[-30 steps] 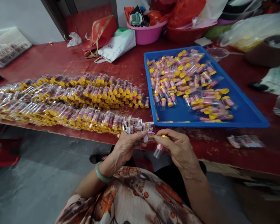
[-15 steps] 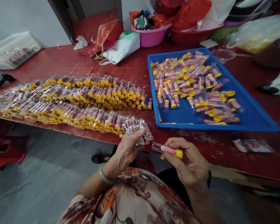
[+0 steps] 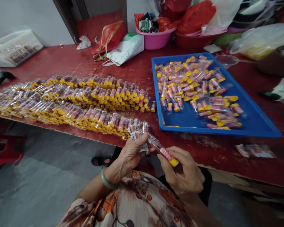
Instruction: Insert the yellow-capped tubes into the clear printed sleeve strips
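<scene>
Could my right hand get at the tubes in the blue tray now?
Probably yes: the tubes lie uncovered in the blue tray, just beyond the right hand, though that hand holds a yellow-capped tube.

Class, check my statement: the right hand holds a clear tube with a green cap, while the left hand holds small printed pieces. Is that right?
Not quite: the cap is yellow, not green, as the head view shows. The right hand does hold the clear tube, and the left hand does hold small printed pieces.
</scene>
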Tool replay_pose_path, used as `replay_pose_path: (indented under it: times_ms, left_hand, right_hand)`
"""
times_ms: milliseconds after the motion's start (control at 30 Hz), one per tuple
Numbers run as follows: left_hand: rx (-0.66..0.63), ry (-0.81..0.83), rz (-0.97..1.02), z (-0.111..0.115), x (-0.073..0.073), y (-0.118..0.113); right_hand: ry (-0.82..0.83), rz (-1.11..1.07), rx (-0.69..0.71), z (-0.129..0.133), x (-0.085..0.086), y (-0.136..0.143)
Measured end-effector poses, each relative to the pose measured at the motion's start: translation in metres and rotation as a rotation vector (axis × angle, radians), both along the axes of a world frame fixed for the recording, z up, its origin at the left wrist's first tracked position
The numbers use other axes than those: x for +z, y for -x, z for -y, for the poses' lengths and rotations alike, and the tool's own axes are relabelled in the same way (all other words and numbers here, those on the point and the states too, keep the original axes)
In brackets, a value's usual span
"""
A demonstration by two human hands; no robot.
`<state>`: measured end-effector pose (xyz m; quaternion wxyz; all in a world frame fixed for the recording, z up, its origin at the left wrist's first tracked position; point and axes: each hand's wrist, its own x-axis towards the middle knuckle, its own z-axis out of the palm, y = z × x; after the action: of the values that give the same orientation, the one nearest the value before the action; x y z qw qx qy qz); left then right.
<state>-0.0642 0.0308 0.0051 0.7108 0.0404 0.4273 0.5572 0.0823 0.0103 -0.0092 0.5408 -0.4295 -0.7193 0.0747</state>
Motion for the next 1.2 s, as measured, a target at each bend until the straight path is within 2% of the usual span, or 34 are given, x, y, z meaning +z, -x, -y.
replay_pose_path:
  times_ms: [67,167,233,333,400,500,567,633,700,800,867,1067,1200]
  left_hand:
    - [0.005,-0.009,-0.013,0.0007,0.0007,-0.0001]
    - [0.033,-0.036,-0.043,0.0015,0.0009,0.0005]
    - [0.035,-0.064,-0.069,0.0017,-0.0002,0.0019]
    - [-0.014,-0.083,-0.083,0.0017,-0.0022,0.0039]
    - [-0.048,-0.078,-0.074,0.0017,-0.0029,0.0040]
    - [-0.045,-0.056,-0.063,0.0020,-0.0037,0.0027]
    - [-0.027,-0.038,-0.067,0.0024,-0.0044,0.0017]
    - [-0.022,-0.030,-0.063,0.0027,-0.0047,0.0013]
    - [-0.022,-0.034,-0.052,0.0028,-0.0042,0.0015]
    - [-0.032,-0.021,-0.026,0.0024,-0.0026,0.0020]
    - [-0.045,-0.007,-0.007,0.0020,-0.0022,0.0021]
    - [-0.052,0.010,0.035,0.0016,-0.0038,0.0017]
    - [-0.037,0.001,0.038,0.0028,-0.0039,0.0008]
  right_hand:
    - [-0.087,0.088,-0.056,0.0014,-0.0029,0.0006]
    - [-0.200,0.239,-0.067,0.0024,-0.0057,0.0014]
    - [-0.153,0.210,-0.044,0.0024,-0.0048,0.0023]
    - [0.029,0.009,-0.026,0.0018,-0.0007,0.0037]
    - [0.059,-0.044,-0.039,0.0020,0.0004,0.0034]
    - [-0.067,0.132,-0.072,0.0044,-0.0029,0.0001]
    - [-0.180,0.309,-0.032,0.0063,-0.0062,-0.0029]
    - [-0.222,0.387,0.026,0.0073,-0.0085,-0.0051]
    - [-0.177,0.309,0.024,0.0075,-0.0091,-0.0055]
    - [-0.077,0.107,-0.056,0.0075,-0.0082,-0.0035]
    - [-0.060,0.068,-0.078,0.0082,-0.0074,-0.0015]
    - [-0.121,0.107,-0.162,0.0084,-0.0054,0.0019]
    - [-0.217,0.238,-0.170,0.0077,-0.0024,-0.0003]
